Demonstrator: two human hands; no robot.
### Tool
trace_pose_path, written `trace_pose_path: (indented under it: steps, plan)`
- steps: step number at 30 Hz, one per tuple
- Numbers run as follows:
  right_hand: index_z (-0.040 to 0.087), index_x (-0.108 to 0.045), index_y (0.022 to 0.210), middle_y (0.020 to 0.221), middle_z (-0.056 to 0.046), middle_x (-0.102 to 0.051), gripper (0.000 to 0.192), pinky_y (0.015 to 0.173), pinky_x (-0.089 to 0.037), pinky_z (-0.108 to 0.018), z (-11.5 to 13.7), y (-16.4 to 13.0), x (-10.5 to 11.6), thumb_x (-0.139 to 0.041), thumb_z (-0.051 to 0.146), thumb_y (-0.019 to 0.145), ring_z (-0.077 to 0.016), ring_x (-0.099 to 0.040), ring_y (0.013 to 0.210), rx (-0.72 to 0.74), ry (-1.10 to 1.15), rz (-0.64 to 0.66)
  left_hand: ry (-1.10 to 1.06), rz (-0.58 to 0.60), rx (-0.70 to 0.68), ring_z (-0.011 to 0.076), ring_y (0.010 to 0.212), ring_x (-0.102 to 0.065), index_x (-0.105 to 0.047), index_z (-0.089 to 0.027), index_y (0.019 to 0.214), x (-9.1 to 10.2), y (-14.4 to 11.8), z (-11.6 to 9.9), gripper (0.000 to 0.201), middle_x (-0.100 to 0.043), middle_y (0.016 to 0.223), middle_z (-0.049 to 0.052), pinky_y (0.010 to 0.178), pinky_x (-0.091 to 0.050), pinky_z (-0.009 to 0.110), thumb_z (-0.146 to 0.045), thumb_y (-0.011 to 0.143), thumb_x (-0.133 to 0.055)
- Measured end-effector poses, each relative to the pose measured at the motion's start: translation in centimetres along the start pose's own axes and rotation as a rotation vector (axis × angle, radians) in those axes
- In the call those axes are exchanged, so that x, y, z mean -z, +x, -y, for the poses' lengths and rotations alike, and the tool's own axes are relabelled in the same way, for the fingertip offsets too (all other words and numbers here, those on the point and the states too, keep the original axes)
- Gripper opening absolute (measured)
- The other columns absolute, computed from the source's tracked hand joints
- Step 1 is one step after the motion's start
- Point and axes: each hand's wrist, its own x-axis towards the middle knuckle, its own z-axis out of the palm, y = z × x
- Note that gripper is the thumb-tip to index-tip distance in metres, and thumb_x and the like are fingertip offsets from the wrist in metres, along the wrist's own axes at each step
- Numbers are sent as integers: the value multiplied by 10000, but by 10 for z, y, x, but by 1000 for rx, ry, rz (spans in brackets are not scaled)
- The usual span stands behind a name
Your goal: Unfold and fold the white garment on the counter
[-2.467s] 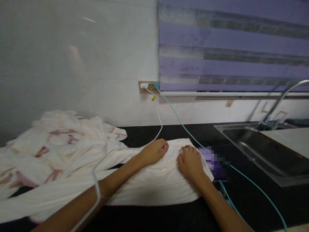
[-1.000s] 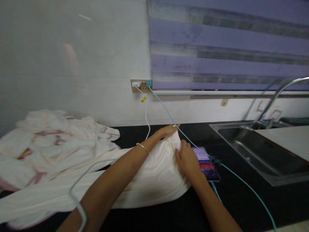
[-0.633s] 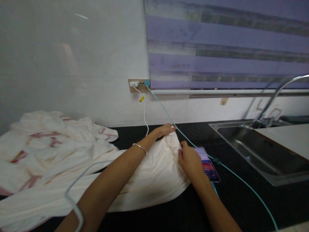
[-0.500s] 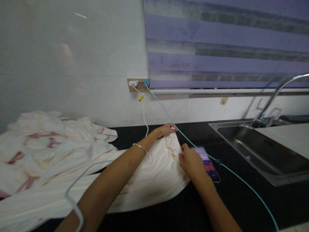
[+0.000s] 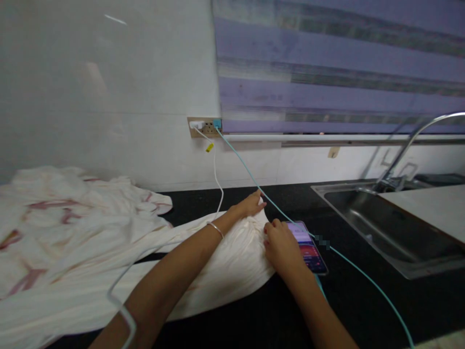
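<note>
White trousers (image 5: 232,264) lie on the black counter, the gathered waist end to the right and the legs stretching left. My left hand (image 5: 250,204), with a bangle on its wrist, is closed on the far corner of the waistband. Curled against the near part of the same waistband are the fingers of my right hand (image 5: 281,242), which bunch the fabric; their tips are partly hidden. A phone (image 5: 308,249) with a lit screen lies just right of my right hand, partly behind it.
A white patterned cloth (image 5: 72,218) is heaped at left. A teal cable (image 5: 363,271) runs from the wall socket (image 5: 205,127) across the phone. A white cable (image 5: 217,174) hangs beside it; a grey cable (image 5: 121,305) crosses my left forearm. A sink (image 5: 378,228) stands right.
My right hand has moved slightly left and in against the waistband, and the fabric there is more bunched. My left hand keeps its hold on the corner. The view has shifted a little.
</note>
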Motion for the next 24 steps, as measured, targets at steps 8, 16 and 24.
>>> trace_pose_path:
  steps: [8, 16, 24]
  plan:
    - [151, -649, 1147, 1184, -130, -642, 294, 884, -463, -324, 4, 0, -8, -538, 61, 891, -252, -623, 1093, 87, 21, 128, 286, -221, 87, 359, 1364, -458, -494, -131, 1306, 2, -16, -10, 397, -536, 1401, 226, 1118, -386, 527, -383, 1024, -374]
    - [136, -617, 1285, 1272, -177, -619, 561, 981, -464, -389, -8, -10, -4, -806, 235, 766, -309, -608, 1174, 128, 71, 286, 392, -97, -86, 289, 1134, -617, -604, -168, 1150, -25, -50, -23, 284, -645, 1210, 165, 931, -529, 407, -300, 1016, -391]
    - [143, -618, 1263, 1317, -172, -583, 685, 1000, -475, -403, -11, -27, 4, -884, 288, 649, -312, -592, 1204, 150, 92, 378, 338, -22, -253, 246, 1375, -509, -557, -185, 1364, -39, -60, -20, 420, -579, 1467, 110, 1156, -410, 398, -381, 1040, -375]
